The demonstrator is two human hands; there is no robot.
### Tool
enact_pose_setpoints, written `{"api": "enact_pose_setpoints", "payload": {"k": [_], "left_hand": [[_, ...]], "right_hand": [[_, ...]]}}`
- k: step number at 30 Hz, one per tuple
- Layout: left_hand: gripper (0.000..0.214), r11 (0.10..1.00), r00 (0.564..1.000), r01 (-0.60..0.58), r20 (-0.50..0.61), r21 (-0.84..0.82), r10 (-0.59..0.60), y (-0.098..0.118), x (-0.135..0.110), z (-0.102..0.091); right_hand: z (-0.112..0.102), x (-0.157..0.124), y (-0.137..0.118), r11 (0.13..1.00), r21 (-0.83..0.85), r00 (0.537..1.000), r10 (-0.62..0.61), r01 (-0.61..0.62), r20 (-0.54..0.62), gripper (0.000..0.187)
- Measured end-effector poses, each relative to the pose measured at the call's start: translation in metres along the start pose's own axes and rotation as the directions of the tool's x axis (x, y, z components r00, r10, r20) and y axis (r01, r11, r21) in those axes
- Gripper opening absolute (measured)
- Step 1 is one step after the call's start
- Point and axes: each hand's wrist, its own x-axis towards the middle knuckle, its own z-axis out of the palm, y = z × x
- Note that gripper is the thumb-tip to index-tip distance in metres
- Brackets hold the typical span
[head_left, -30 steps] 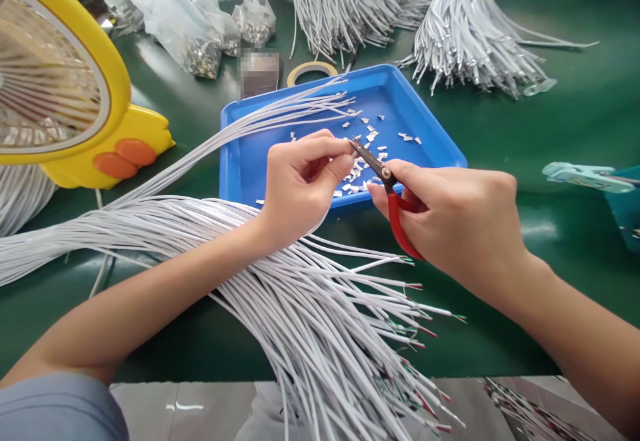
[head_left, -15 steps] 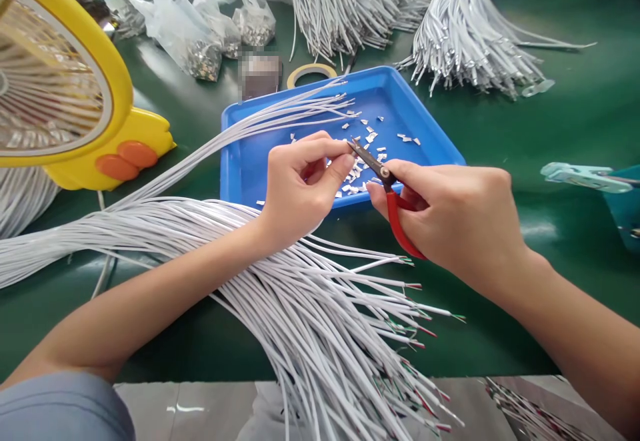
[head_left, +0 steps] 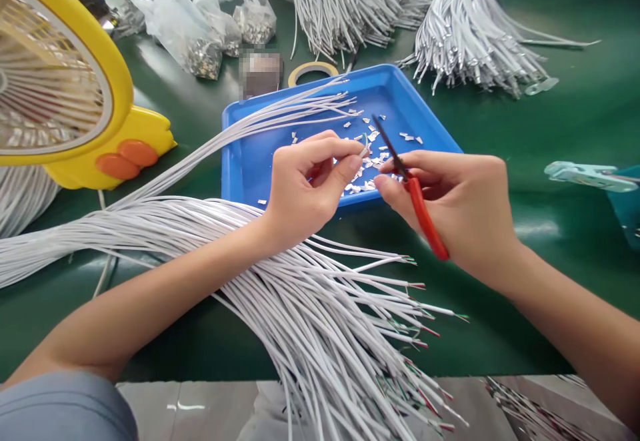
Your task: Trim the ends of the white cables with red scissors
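Over the near side of the blue tray (head_left: 425,108), both bare hands face each other, forearms reaching in from either side. The left hand (head_left: 306,184) is bent inward above a fan of white cables (head_left: 290,301) on the green surface (head_left: 560,241). Half a second ago the blades met the cable end at its fingertips; now they have swung up and away, and a green strand shows. The left grip is pinched, thumb against forefinger, on that cable end (head_left: 365,152), held above white scraps (head_left: 367,181). The right hand (head_left: 463,204) is closed around red-handled scissors (head_left: 427,218), their dark blades apart from the cable.
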Motion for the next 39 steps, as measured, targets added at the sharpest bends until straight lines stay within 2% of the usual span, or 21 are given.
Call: {"api": "enact_pose_setpoints", "payload": {"k": [2, 6, 16, 23, 27, 30, 33, 39], "left_hand": [[0.011, 1.0, 1.0, 0.006, 0.02, -0.028, -0.006, 0.001, -0.001, 0.0], [0.012, 0.999, 0.998, 0.023, 0.063, -0.049, -0.02, 0.005, -0.003, 0.001], [0.012, 0.999, 0.997, -0.015, 0.07, -0.045, 0.018, 0.004, -0.004, 0.004], [0.013, 0.997, 0.994, -0.079, 0.08, 0.006, 0.078, 0.006, -0.003, 0.004], [0.013, 0.995, 0.992, -0.087, 0.097, 0.05, 0.081, 0.008, -0.003, 0.002], [0.012, 0.993, 0.99, -0.099, 0.103, 0.068, 0.091, 0.008, -0.003, 0.001], [0.012, 0.991, 0.989, -0.116, 0.1, 0.067, 0.109, 0.007, -0.003, 0.002], [0.012, 0.996, 0.995, -0.085, 0.063, 0.032, 0.083, 0.008, -0.003, 0.004]], "right_hand": [[0.0, 0.001, -0.001, 0.993, 0.114, 0.994, 0.047, -0.036, -0.098, 0.006], [-0.002, 0.001, -0.004, 0.967, 0.256, 0.976, 0.065, -0.009, -0.209, 0.019], [-0.001, -0.004, -0.006, 0.982, 0.17, 0.972, -0.043, 0.084, -0.231, 0.019], [0.0, -0.004, -0.01, 0.969, 0.238, 0.983, -0.027, 0.071, -0.181, 0.02], [0.004, 0.001, -0.005, 0.914, 0.355, 0.962, -0.111, 0.197, -0.249, 0.024], [0.006, 0.004, 0.0, 0.887, 0.395, 0.956, -0.145, 0.241, -0.256, 0.028], [0.007, 0.005, 0.001, 0.873, 0.404, 0.949, -0.173, 0.272, -0.265, 0.031], [0.005, 0.002, 0.0, 0.902, 0.356, 0.958, -0.166, 0.243, -0.233, 0.031]]}}
